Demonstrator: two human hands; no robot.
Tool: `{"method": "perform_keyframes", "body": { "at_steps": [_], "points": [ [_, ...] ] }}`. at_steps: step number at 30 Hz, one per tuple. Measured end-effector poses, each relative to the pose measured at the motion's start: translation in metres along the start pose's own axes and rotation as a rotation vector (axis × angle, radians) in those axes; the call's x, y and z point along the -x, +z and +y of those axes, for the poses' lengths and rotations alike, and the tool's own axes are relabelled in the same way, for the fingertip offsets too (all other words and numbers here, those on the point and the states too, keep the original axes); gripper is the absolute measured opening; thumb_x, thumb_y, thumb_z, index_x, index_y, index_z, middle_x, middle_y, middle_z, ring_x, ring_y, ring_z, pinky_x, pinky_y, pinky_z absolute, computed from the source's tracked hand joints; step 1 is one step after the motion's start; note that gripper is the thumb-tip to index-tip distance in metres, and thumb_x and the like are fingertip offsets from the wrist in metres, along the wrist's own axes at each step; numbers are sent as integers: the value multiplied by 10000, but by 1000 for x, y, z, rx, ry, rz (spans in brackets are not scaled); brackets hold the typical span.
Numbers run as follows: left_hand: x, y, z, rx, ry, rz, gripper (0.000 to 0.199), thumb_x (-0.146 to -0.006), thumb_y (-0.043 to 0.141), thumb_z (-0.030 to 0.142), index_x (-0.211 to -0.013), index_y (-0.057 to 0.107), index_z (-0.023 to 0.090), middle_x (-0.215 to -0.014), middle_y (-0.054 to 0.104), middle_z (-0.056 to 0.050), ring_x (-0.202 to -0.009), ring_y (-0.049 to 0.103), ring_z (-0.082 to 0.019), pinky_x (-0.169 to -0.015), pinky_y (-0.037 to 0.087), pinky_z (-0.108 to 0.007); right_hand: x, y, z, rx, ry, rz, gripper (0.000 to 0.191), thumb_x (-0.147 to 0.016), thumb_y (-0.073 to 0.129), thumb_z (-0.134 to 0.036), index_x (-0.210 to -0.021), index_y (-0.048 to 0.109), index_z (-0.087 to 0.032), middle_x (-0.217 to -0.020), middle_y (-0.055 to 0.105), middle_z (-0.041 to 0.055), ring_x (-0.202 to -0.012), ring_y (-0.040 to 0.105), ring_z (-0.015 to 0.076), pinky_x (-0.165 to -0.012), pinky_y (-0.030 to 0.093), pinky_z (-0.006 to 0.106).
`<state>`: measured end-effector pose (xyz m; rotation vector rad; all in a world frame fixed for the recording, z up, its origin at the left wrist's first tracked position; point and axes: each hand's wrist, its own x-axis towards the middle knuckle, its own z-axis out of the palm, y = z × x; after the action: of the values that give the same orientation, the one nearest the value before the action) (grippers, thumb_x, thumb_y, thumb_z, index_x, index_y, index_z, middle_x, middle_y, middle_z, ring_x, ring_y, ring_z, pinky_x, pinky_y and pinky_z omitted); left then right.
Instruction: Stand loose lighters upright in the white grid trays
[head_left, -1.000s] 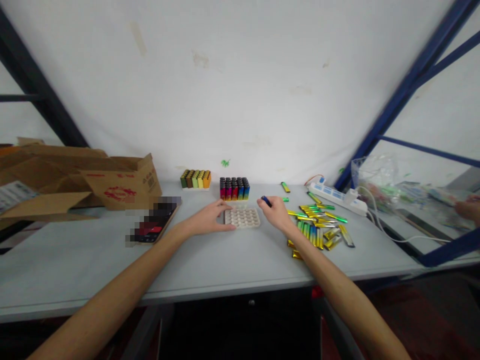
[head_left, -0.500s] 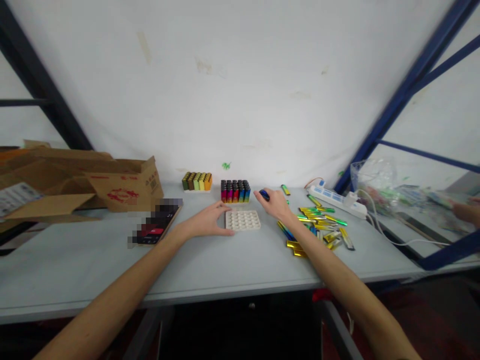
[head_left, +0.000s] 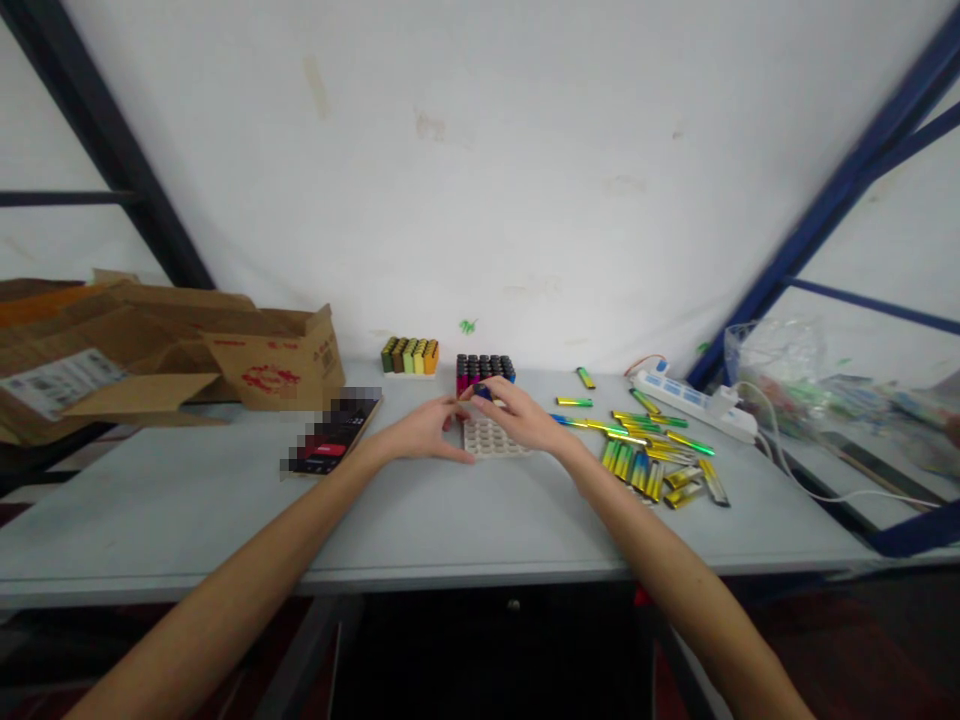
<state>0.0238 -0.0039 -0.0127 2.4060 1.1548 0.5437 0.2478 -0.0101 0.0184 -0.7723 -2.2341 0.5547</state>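
Observation:
A white tray [head_left: 495,440] with rows of holes lies on the table in front of me. My left hand [head_left: 426,430] closes around its left end, thumb along the near edge and fingers at the far edge. Over the tray's far left part, my right hand [head_left: 517,412] pinches a dark blue lighter [head_left: 482,391], mostly hidden by the fingers. Just behind stands a block of black-topped lighters [head_left: 486,365], partly covered by my right hand. Loose shiny yellow, green and blue lighters [head_left: 660,450] are scattered to the right.
Yellow and green lighters [head_left: 410,355] stand in a second block at the back. Open cardboard boxes [head_left: 277,365] and a phone [head_left: 337,435] are on the left. On the right are a power strip [head_left: 694,405] with cables, a blue frame post [head_left: 810,235] and a plastic bag [head_left: 776,355].
My right hand has moved left with the dark blue lighter, from the tray's right side to above its holes. My left hand stays at the tray. The view has shifted slightly.

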Motion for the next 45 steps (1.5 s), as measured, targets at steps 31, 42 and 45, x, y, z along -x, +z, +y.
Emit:
{"method": "perform_keyframes", "body": {
  "at_steps": [31,42,45],
  "points": [
    [-4,3,-11,-73,26,-17,750,-586,811,748,-1051,701,169,-959,671,-59,-829,593,-239,-752,470,-323,18,-1,37,444,185,-87,270,-1006,615,-384,-1172,645,-174,-1058,698,99,-917,653,204,-847,475,303],
    [-3,1,-6,-42,3,-32,773,-600,821,717,-1118,705,155,-988,670,-58,-839,587,-230,-749,462,-302,58,-90,88,528,574,-268,320,-861,769,-346,-1108,769,-143,-1124,778,116,-1007,715,244,-880,510,290],
    [-3,1,-6,-36,2,-28,772,-602,824,710,-1130,699,160,-1004,674,-58,-840,586,-227,-750,463,-300,55,-84,91,518,576,-262,223,-845,772,-303,-996,760,-139,-1020,783,118,-909,709,233,-795,505,285]
  ]
}}
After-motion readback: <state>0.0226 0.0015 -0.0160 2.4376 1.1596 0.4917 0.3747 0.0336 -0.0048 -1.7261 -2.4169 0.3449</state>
